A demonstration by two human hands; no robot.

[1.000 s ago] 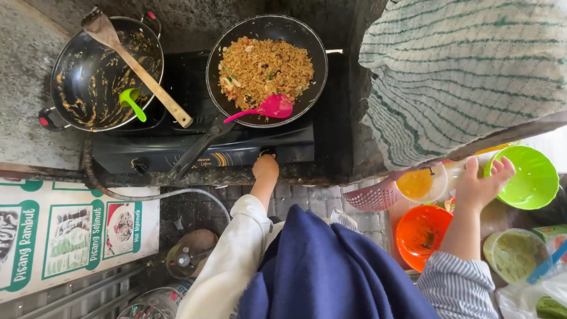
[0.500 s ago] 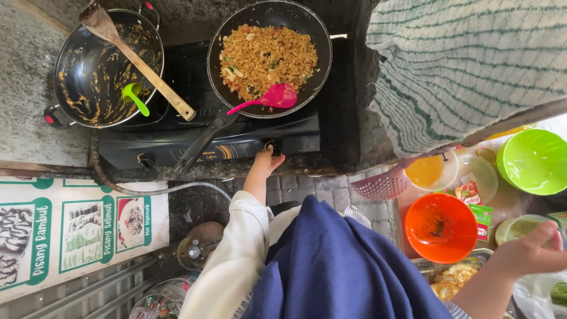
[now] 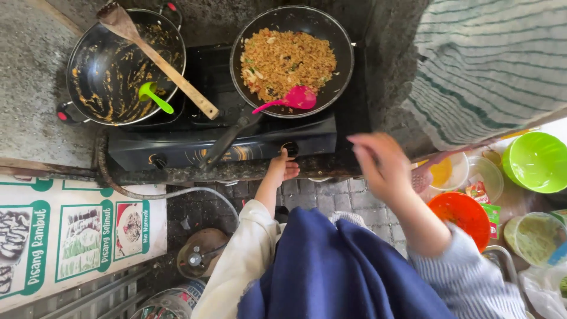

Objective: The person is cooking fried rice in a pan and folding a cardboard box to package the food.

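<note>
Stove knob sits right at your left hand — fingertips resting on it, curled loosely, though whether they pinch it you cannot tell. Beyond those fingers, the fried-rice pan holds a pink spatula. Your right hand hovers blurred, fingers loose, holding nothing — orange bowl just beside.

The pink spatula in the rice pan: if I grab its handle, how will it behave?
The pink spatula looks like light plastic, so it probably lifts easily. Its blade lies on the fried rice, so grains may cling and spill. The thin handle overhangs the pan's rim, loosely propped, so a nudge would likely slide or pivot it.
</note>
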